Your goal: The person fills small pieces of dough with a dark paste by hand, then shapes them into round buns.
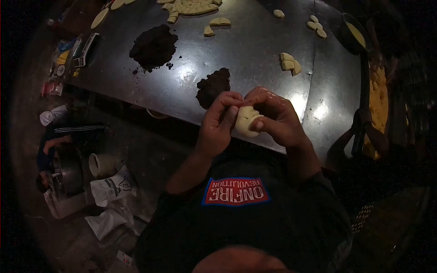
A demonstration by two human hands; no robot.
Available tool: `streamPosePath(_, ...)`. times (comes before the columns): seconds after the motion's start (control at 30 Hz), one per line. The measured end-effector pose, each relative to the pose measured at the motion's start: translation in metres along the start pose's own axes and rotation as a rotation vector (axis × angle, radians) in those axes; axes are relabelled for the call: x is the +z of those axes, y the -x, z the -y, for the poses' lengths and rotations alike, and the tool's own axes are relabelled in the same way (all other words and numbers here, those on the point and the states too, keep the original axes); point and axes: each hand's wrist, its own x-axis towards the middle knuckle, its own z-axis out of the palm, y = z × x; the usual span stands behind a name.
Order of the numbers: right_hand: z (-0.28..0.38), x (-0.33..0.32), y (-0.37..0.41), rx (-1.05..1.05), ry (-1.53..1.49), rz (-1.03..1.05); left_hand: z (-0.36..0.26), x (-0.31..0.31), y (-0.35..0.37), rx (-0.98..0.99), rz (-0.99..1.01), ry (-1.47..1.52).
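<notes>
Between my two hands is a pale ball of dough (246, 122), its top pinched into folds. My left hand (219, 120) is closed, with its thumb and fingers pressed against the dough's left side. From the other side my right hand (278, 116) grips the dough, the thumb lying across its front. Both hands are above the near edge of the metal table (255, 50). Just beyond my left hand lies a small heap of dark brown filling (213, 87). A larger dark heap (155, 47) sits farther left. Any filling inside the dough is hidden.
Cut dough pieces (290, 63) lie to the right, with several dough balls (317, 26) farther back. More dough (193, 6) is at the far edge. A dark bowl (354, 34) stands at the right corner. Other people work at both sides; white sacks (113, 185) lie on the floor.
</notes>
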Motion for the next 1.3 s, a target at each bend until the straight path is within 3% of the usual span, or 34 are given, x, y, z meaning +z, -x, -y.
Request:
streamPosePath(0.03, 0.0, -0.001, 0.002, 0.099, -0.031, 0.025, 0.001, 0.004, -0.001, 0.176, -0.092, -0.102)
streamPosePath(0.07, -0.009, -0.002, 0.005, 0.045, 0.14, -0.06, 0.003, 0.003, 0.001, 0.175, -0.094, -0.103)
streamPosePath(0.1, -0.014, 0.002, 0.009, 0.045, 0.141, -0.059, 0.007, 0.0, 0.003, 0.053, -0.15, -0.082)
streamPosePath(0.13, -0.018, 0.01, 0.013, -0.064, 0.342, -0.139, 0.01, -0.003, 0.005, -0.069, -0.205, -0.061)
streamPosePath(0.2, -0.018, 0.022, 0.013, -0.307, 0.674, -0.191, 0.011, -0.008, 0.001, -0.137, -0.244, 0.007)
streamPosePath(0.3, -0.007, 0.041, 0.021, -0.341, 0.864, -0.163, 0.011, -0.015, -0.004, -0.29, -0.342, 0.07)
streamPosePath(0.37, -0.008, 0.028, 0.027, -0.367, 0.931, -0.123, 0.011, -0.017, -0.001, -0.378, -0.237, 0.058)
streamPosePath(0.43, 0.005, 0.019, 0.026, -0.166, 0.922, 0.002, 0.02, -0.017, 0.004, -0.37, -0.176, 0.056)
streamPosePath(0.47, 0.012, 0.018, 0.024, -0.058, 0.77, 0.003, 0.022, -0.014, 0.004, -0.441, -0.166, 0.128)
streamPosePath(0.5, 0.012, 0.013, 0.025, -0.055, 0.777, -0.007, 0.021, -0.01, 0.005, -0.514, -0.153, 0.199)
streamPosePath(0.57, 0.01, 0.002, 0.028, 0.194, 0.755, 0.141, 0.028, -0.004, 0.008, -0.564, -0.152, 0.216)
streamPosePath(0.6, 0.01, 0.002, 0.03, 0.211, 0.795, 0.1, 0.045, -0.008, 0.009, -0.696, -0.126, 0.34)
streamPosePath(0.67, 0.001, 0.005, 0.036, 0.114, 0.978, 0.06, 0.064, -0.009, 0.004, -0.944, -0.079, 0.49)
streamPosePath(0.73, -0.004, 0.008, 0.041, -0.124, 1.254, 0.02, 0.091, -0.005, 0.01, -0.91, 0.004, 0.62)
streamPosePath(0.83, -0.021, 0.0, 0.052, -0.205, 1.377, -0.042, 0.138, -0.006, 0.007, -0.865, 0.191, 0.823)
streamPosePath(0.87, -0.025, -0.007, 0.055, -0.193, 1.38, -0.049, 0.173, -0.012, 0.008, -0.846, 0.271, 0.747)
streamPosePath(0.93, -0.034, -0.027, 0.062, 0.039, 1.255, -0.106, 0.185, -0.005, 0.01, -0.839, 0.35, 0.674)
streamPosePath(1.0, -0.055, -0.048, 0.074, 0.169, 1.253, -0.129, 0.162, 0.011, 0.007, -1.12, 0.054, 0.429)
streamPosePath(1.03, -0.07, -0.061, 0.08, 0.283, 1.253, -0.145, 0.174, 0.006, 0.009, -1.13, 0.055, 0.429)
streamPosePath(1.1, -0.132, -0.103, 0.102, 0.339, 1.288, -0.134, 0.205, -0.017, 0.017, -1.123, -0.047, 0.071)
streamPosePath(1.13, -0.149, -0.115, 0.11, 0.389, 1.325, -0.115, 0.204, -0.023, 0.02, -1.137, -0.041, 0.069)
streamPosePath(1.23, -0.139, -0.116, 0.102, 0.448, 1.431, -0.068, 0.195, -0.042, 0.024, -0.986, -0.102, -0.155)
streamPosePath(1.3, -0.109, -0.109, 0.066, 0.526, 1.262, -0.201, 0.186, -0.052, 0.033, -0.929, -0.166, -0.257)
